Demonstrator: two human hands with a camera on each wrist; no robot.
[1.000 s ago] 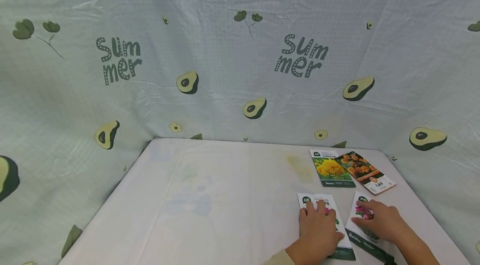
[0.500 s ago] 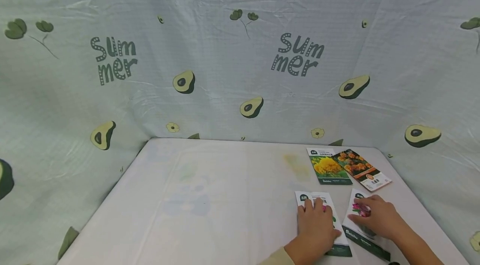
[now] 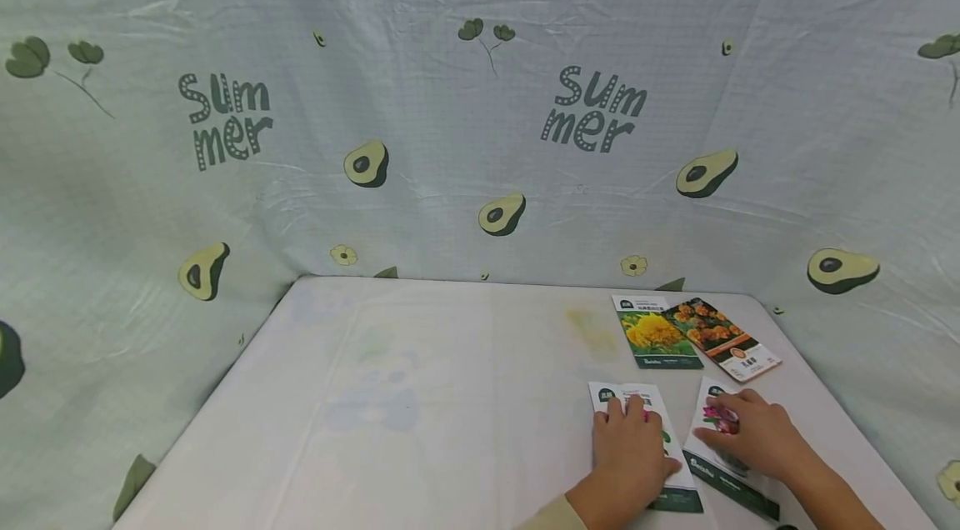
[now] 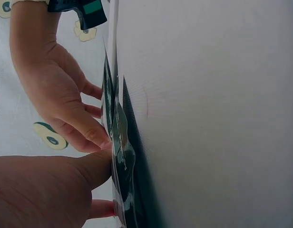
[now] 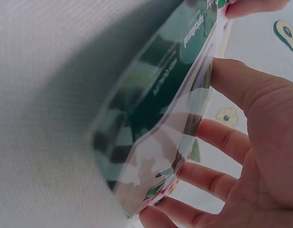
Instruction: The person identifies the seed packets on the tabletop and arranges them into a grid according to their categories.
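In the head view, my left hand [image 3: 628,448] rests on a white seed packet [image 3: 681,476] with a dark green bottom band. Its fingers spread over the upper part and cover most of the picture. To its right, my right hand [image 3: 765,437] touches a second seed packet [image 3: 731,484], which shows a pink flower and a green band. The right wrist view shows the right hand's thumb and fingers [image 5: 210,183] apart, fingertips against the glossy packet [image 5: 161,90]. In the left wrist view, the left thumb [image 4: 96,166] presses its packet [image 4: 122,156], close to the right hand [image 4: 61,90].
A yellow-flower seed packet [image 3: 656,338] and an orange-flower seed packet [image 3: 720,338] lie farther back, the orange one overlapping the yellow one. The white table [image 3: 450,397] extends far to the left. A curtain printed with avocados [image 3: 420,97] hangs behind.
The head view has shifted slightly, so everything sits a little more to the left and higher. Both hands stay on the same packets, with little visible movement.
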